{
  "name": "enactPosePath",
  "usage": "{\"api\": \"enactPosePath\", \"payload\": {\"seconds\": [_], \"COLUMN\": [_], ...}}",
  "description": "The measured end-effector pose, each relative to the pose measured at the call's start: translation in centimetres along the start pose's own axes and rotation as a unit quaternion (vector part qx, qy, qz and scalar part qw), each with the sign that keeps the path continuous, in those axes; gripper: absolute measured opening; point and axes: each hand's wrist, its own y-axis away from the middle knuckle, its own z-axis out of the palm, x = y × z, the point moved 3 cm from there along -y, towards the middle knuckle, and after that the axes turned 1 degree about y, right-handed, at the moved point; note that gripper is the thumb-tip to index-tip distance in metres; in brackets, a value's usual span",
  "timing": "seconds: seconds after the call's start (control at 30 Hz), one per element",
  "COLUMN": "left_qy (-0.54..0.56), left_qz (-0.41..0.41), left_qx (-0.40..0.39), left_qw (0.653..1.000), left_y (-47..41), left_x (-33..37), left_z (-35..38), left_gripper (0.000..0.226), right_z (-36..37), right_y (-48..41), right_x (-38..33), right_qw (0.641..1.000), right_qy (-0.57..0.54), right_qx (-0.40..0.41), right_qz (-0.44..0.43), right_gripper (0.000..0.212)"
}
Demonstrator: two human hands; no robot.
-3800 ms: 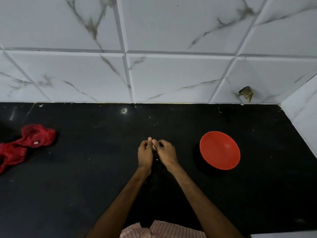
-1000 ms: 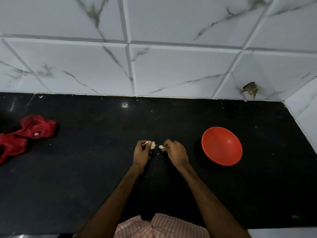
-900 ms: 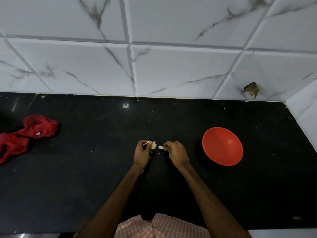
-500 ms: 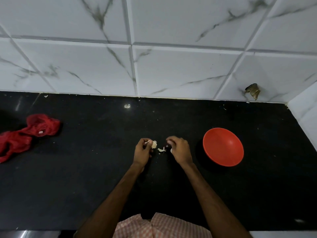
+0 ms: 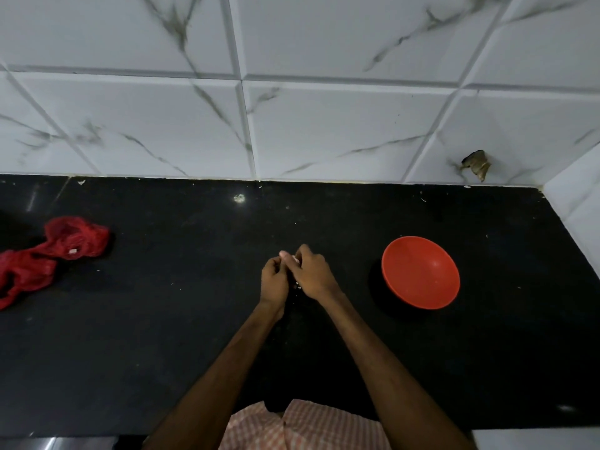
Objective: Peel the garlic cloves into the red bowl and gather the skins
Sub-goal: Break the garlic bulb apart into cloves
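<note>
While left hand [image 5: 274, 280] and right hand [image 5: 314, 275] pinch a small pale garlic clove [image 5: 294, 259] mid-desk | best: short pulls, near round red plastic bowl [image 5: 420, 274].

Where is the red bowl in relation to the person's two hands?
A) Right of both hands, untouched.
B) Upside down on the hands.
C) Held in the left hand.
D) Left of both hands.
A: the red bowl stands on the black counter to the right of the left hand and right hand, which meet around a garlic clove.
</note>
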Motion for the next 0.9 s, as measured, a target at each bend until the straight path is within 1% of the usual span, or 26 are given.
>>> {"api": "enactPosePath", "payload": {"seconds": [0.07,0.13,0.27,0.37,0.47,0.57,0.6,0.67,0.7,0.83,0.9], "left_qy": [0.009,-0.006,-0.051,-0.056,-0.040,-0.013,-0.009,-0.007,-0.012,-0.023,-0.023], "left_qz": [-0.007,-0.009,-0.011,0.011,0.018,0.001,-0.002,-0.005,-0.005,-0.004,-0.007], "left_qx": [0.022,0.023,0.054,0.079,0.061,0.029,0.031,0.041,0.044,0.030,0.028], "left_qw": [1.000,1.000,0.997,0.995,0.997,0.999,0.999,0.999,0.999,0.999,0.999], "left_y": [-0.2,-0.3,0.0,0.8,1.0,0.7,0.4,0.0,-0.1,-0.1,-0.2], "left_x": [0.3,0.5,0.4,0.4,0.0,0.4,0.5,0.5,0.6,0.0,0.0], "left_z": [0.4,0.8,1.3,1.4,1.2,0.9,0.8,0.4,0.3,0.5,0.7], "left_gripper": [0.029,0.033,0.027,0.023,0.025,0.029,0.029,0.028,0.028,0.026,0.026], "right_z": [0.0,0.1,0.5,0.6,0.8,0.6,0.4,0.2,0.2,0.7,1.1], "right_y": [0.1,0.0,-0.2,-0.3,-0.4,-0.4,-0.3,-0.2,-0.1,0.4,0.6], "right_x": [-0.5,-0.7,-0.4,0.1,0.5,0.8,0.9,1.2,1.4,0.9,0.6], "right_qw": [0.999,0.997,0.996,0.992,0.989,0.981,0.980,0.985,0.988,0.989,0.989], "right_qy": [-0.036,-0.038,-0.039,-0.073,-0.090,-0.147,-0.155,-0.129,-0.118,-0.139,-0.141], "right_qx": [0.034,0.067,0.076,0.096,0.102,0.105,0.105,0.094,0.083,0.025,0.012], "right_qz": [-0.004,-0.019,0.001,0.031,0.056,0.071,0.072,0.066,0.062,0.051,0.044], "right_gripper": [0.035,0.030,0.028,0.031,0.031,0.029,0.027,0.024,0.025,0.036,0.039]}}
